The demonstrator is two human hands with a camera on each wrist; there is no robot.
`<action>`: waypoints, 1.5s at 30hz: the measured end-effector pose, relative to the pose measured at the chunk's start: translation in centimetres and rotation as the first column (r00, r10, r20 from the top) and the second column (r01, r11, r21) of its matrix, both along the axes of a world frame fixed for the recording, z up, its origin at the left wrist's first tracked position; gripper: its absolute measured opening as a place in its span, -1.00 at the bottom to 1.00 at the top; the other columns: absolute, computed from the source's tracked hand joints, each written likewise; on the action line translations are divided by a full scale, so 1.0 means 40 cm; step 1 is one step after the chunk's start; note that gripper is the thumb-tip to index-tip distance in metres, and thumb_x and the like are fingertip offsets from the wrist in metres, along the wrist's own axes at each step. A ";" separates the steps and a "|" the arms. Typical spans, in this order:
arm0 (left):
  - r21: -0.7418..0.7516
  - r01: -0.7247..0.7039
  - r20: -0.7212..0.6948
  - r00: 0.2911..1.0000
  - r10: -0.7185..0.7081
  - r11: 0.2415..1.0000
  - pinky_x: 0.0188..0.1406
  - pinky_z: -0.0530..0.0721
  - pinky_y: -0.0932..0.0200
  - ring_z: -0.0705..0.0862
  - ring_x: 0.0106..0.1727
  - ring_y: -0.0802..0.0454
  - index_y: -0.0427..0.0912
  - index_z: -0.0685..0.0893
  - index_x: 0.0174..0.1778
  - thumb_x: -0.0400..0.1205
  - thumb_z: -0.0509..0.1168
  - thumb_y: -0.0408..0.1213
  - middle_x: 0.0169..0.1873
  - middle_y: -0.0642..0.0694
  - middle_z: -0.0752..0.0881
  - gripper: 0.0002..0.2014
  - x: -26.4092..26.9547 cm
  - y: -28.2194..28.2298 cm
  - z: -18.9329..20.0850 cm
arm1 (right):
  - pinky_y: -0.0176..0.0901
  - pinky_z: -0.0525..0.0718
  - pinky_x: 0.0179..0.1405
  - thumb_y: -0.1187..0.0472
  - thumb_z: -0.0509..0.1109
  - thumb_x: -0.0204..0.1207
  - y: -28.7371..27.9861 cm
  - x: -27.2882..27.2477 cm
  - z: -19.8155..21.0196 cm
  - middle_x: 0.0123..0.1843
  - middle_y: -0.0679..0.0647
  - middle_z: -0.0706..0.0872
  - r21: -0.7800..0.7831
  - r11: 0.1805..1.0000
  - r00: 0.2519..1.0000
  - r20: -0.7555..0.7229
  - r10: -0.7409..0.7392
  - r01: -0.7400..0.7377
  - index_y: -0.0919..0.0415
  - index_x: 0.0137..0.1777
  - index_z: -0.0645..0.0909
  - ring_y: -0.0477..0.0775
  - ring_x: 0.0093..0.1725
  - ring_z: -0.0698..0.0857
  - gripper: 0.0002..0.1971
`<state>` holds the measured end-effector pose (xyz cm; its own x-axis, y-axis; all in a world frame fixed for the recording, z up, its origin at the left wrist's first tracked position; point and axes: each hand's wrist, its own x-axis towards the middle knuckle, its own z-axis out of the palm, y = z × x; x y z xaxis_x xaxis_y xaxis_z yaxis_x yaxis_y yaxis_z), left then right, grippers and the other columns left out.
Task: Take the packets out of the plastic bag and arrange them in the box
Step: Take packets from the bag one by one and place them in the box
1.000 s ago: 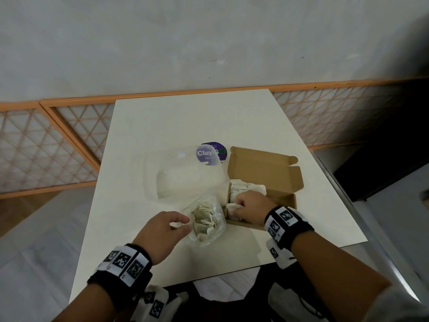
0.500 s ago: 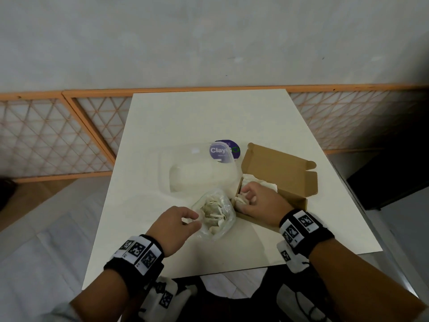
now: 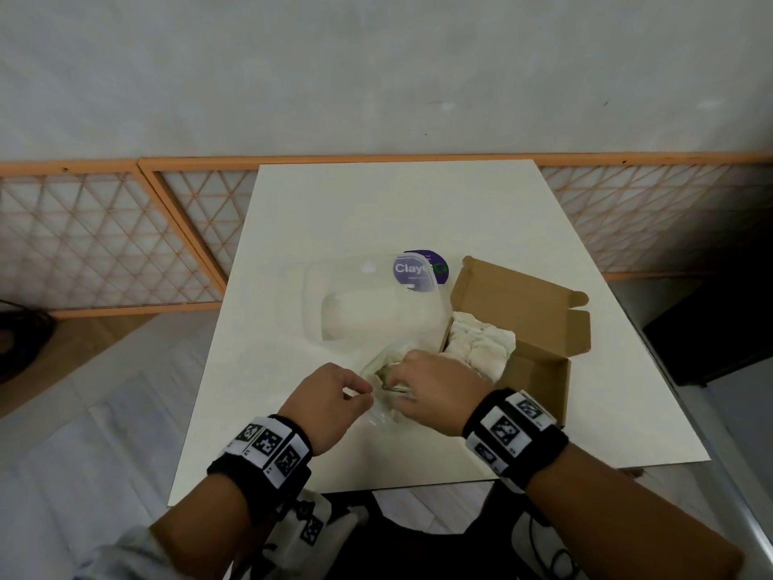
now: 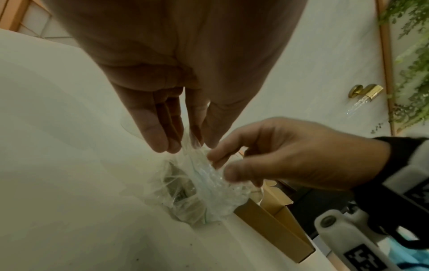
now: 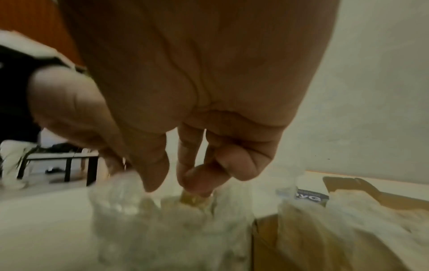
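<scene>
A clear plastic bag (image 3: 378, 412) of pale packets lies on the white table (image 3: 376, 211), just left of the open cardboard box (image 3: 539, 370). My left hand (image 3: 368, 393) pinches the bag's near rim between thumb and fingers (image 4: 162, 139) and holds the mouth up. My right hand (image 3: 395, 378) reaches down into the bag (image 4: 209, 194). Its curled fingertips (image 5: 197, 187) close on a yellowish packet (image 5: 192, 199), though that view is blurred. Several white packets (image 3: 477, 343) fill the box's far left part. The bag's other packets are mostly hidden by my hands.
A clear plastic tub (image 3: 372, 303) stands behind the bag, with a purple round label (image 3: 420, 267) at its far right corner. The box lid (image 3: 510, 299) stands open at the back. An orange lattice rail (image 3: 104, 240) runs behind the table; floor lies below its near edge.
My right hand has left the box and moved left into the bag's mouth. The left hand keeps its pinch on the bag's rim. The camera has shifted.
</scene>
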<state>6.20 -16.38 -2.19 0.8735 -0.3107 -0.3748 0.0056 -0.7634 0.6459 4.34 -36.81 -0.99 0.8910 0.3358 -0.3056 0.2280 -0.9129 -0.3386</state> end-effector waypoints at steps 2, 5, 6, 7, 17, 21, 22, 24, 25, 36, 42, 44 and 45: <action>0.035 0.018 0.026 0.999 -0.019 0.999 -0.11 0.53 0.39 0.69 -0.04 0.31 0.09 0.81 0.14 0.72 0.36 -0.10 0.12 0.15 0.63 -0.85 0.001 0.004 -0.006 | 0.00 0.65 -0.08 -0.10 0.30 0.65 0.009 0.002 -0.025 0.16 0.07 0.65 -0.114 0.993 1.000 -0.013 0.028 -0.029 -0.05 0.38 0.62 0.20 0.07 0.74 -0.64; 0.052 -0.006 0.043 0.999 0.004 0.999 0.02 0.54 0.34 0.70 0.04 0.23 0.09 0.80 0.13 0.72 0.33 -0.13 0.21 0.11 0.61 -0.84 -0.001 0.005 -0.013 | 0.00 0.60 -0.14 -0.07 0.27 0.66 0.016 -0.001 -0.041 0.09 0.11 0.68 -0.210 0.976 0.998 -0.031 0.059 -0.064 0.04 0.32 0.59 0.26 0.01 0.74 -0.68; 0.048 -0.021 0.051 0.999 0.019 0.999 0.01 0.54 0.33 0.70 0.03 0.23 0.08 0.80 0.13 0.72 0.34 -0.11 0.21 0.10 0.62 -0.84 -0.002 0.004 -0.014 | 0.02 0.63 -0.15 -0.01 0.27 0.68 0.018 -0.001 -0.043 0.04 0.11 0.70 -0.209 0.975 0.997 -0.034 0.063 -0.069 0.09 0.20 0.61 0.26 -0.04 0.74 -0.76; 0.045 -0.031 0.057 0.998 0.029 0.999 -0.02 0.53 0.34 0.71 0.01 0.24 0.06 0.80 0.13 0.71 0.35 -0.08 0.21 0.09 0.62 -0.84 -0.003 0.003 -0.013 | 0.05 0.69 -0.16 0.06 0.27 0.69 0.018 -0.002 -0.046 -0.03 0.10 0.72 -0.198 0.978 0.998 -0.040 0.057 -0.064 0.11 0.06 0.64 0.25 -0.10 0.74 -0.83; 0.059 0.032 0.012 0.999 -0.033 0.998 0.05 0.62 0.27 0.74 0.06 0.22 0.07 0.75 0.22 0.65 0.43 0.03 0.27 0.10 0.57 -0.73 0.016 0.013 -0.002 | -0.31 0.58 -0.14 0.04 0.40 0.72 -0.048 -0.007 0.039 -0.12 -0.18 0.76 0.298 0.930 0.976 -0.021 -0.218 0.214 -0.05 -0.01 0.69 -0.22 -0.14 0.69 -0.92; 0.058 0.076 -0.007 0.997 -0.075 0.995 0.15 0.64 0.26 0.68 0.24 0.20 0.12 0.65 0.37 0.58 0.51 0.12 0.35 0.14 0.52 -0.54 0.013 0.020 0.013 | -0.39 0.53 -0.18 0.05 0.42 0.70 -0.062 -0.003 0.074 -0.19 -0.21 0.74 0.392 0.896 0.972 0.012 -0.233 0.209 -0.11 -0.08 0.67 -0.24 -0.19 0.69 -0.89; 0.052 0.082 0.008 0.997 -0.082 0.995 0.20 0.62 0.25 0.65 0.30 0.19 0.13 0.61 0.42 0.56 0.52 0.14 0.36 0.16 0.50 -0.47 0.012 0.020 0.023 | -0.43 0.49 -0.22 0.05 0.42 0.70 -0.063 -0.003 0.079 -0.22 -0.22 0.72 0.398 0.896 0.974 0.024 -0.223 0.196 -0.13 -0.11 0.66 -0.25 -0.22 0.68 -0.87; 0.002 0.079 0.068 0.995 -0.079 0.997 0.30 0.61 0.22 0.60 0.35 0.21 0.15 0.56 0.48 0.52 0.53 0.19 0.37 0.20 0.49 -0.38 0.009 0.016 0.043 | -0.45 0.46 -0.24 0.07 0.42 0.71 -0.061 -0.004 0.086 -0.25 -0.23 0.69 0.405 0.898 0.978 0.034 -0.205 0.174 -0.17 -0.14 0.63 -0.29 -0.22 0.66 -0.83; -0.049 0.071 0.097 0.993 -0.066 0.996 0.34 0.61 0.21 0.58 0.35 0.23 0.17 0.55 0.49 0.51 0.53 0.20 0.36 0.22 0.49 -0.36 0.007 0.011 0.055 | -0.45 0.46 -0.23 0.07 0.42 0.71 -0.060 -0.006 0.088 -0.23 -0.22 0.70 0.405 0.900 0.981 0.034 -0.193 0.163 -0.18 -0.14 0.62 -0.29 -0.20 0.66 -0.82; -0.398 -0.016 0.073 0.996 0.049 0.917 -0.09 0.70 0.08 0.76 -0.22 0.00 -0.06 0.75 -0.09 0.68 0.47 -0.21 -0.19 -0.09 0.85 -0.94 0.017 -0.038 0.116 | -0.34 0.60 -0.25 0.11 0.45 0.69 -0.077 -0.012 0.106 -0.11 -0.15 0.76 0.553 0.784 0.953 -0.070 -0.295 0.283 -0.09 0.17 0.75 -0.26 -0.32 0.66 -0.87; -0.478 -0.116 -0.035 0.993 0.113 0.871 0.09 0.77 -0.17 0.79 -0.16 -0.11 -0.10 0.74 -0.12 0.67 0.49 -0.19 -0.17 -0.22 0.85 -0.90 0.017 -0.025 0.114 | -0.42 0.63 -0.18 0.28 0.45 0.70 -0.096 -0.012 0.126 -0.11 -0.02 0.77 0.682 0.654 0.935 -0.131 -0.330 0.327 0.07 0.16 0.77 -0.26 -0.26 0.62 -0.85; -0.508 -0.148 -0.076 0.989 0.127 0.849 0.01 0.82 -0.07 0.81 -0.15 -0.12 -0.16 0.73 -0.08 0.69 0.47 -0.24 -0.19 -0.22 0.85 -0.91 0.017 -0.023 0.115 | -0.41 0.61 -0.13 0.30 0.46 0.68 -0.101 -0.011 0.128 -0.11 0.05 0.76 0.705 0.625 0.929 -0.135 -0.344 0.334 0.06 0.14 0.77 -0.23 -0.22 0.62 -0.85; -0.538 -0.170 -0.108 0.985 0.133 0.826 -0.03 0.82 0.03 0.81 -0.16 -0.09 -0.22 0.72 -0.06 0.70 0.45 -0.31 -0.19 -0.23 0.84 -0.92 0.016 -0.024 0.118 | -0.37 0.62 -0.09 0.30 0.47 0.68 -0.103 -0.011 0.126 -0.12 0.09 0.76 0.716 0.611 0.926 -0.138 -0.351 0.338 0.03 0.13 0.77 -0.18 -0.18 0.63 -0.84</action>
<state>6.85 -17.34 2.52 0.9068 -0.3460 -0.2408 0.1471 -0.2757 0.9499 3.91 -40.93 4.06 0.9898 0.1088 -0.0917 -0.0411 -0.3979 -0.9165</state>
